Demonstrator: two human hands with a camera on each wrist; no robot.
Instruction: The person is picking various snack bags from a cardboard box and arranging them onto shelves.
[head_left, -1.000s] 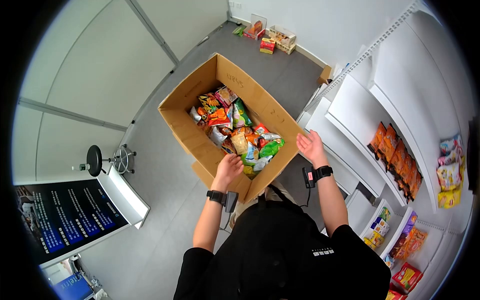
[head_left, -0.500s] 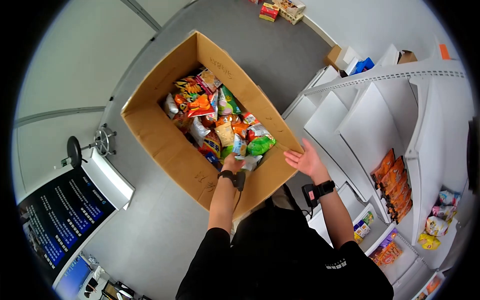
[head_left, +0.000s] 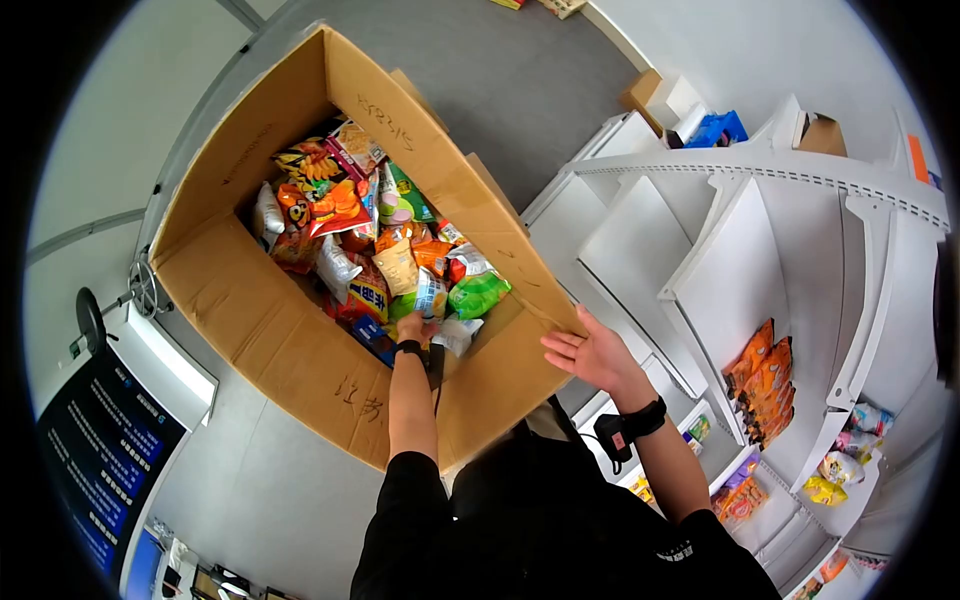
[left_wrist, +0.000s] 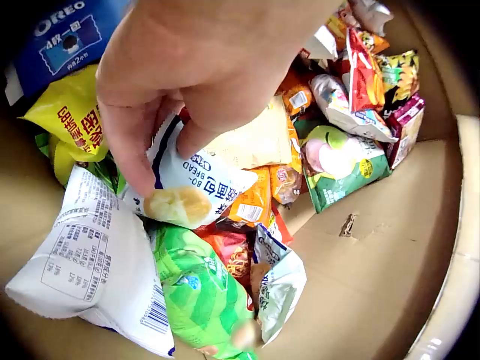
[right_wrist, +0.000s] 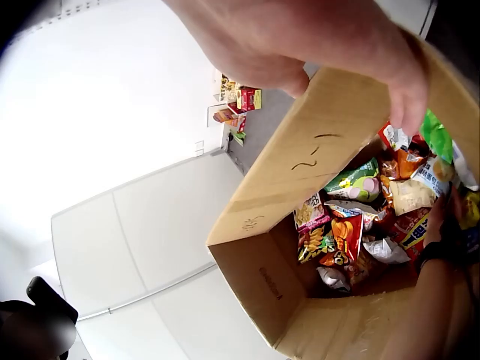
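A large open cardboard box [head_left: 300, 350] holds a jumble of snack packets. Inside it, my left hand [head_left: 410, 327] reaches down, and its thumb and fingers pinch a small white-and-blue bread packet [left_wrist: 187, 187] from above. Close around that hand are a yellow packet [left_wrist: 73, 112], a blue Oreo box [left_wrist: 71, 37], a white packet with printed text [left_wrist: 94, 255] and a green bag [left_wrist: 199, 289]. My right hand [head_left: 600, 358] is at the box's right rim, fingers extended over the edge and thumb spread apart, holding nothing.
White shelves [head_left: 735, 260] stand to the right, with orange snack bags [head_left: 765, 385] and more packets [head_left: 845, 460] on them. A round stool [head_left: 92, 318] and a dark screen with text [head_left: 100, 460] are on the left. Small boxes [right_wrist: 247, 97] lie by the far wall.
My left hand has gone from the box's near edge down among the packets and taken hold of the bread packet. The right hand has stayed near the right rim; the box appears larger and farther left.
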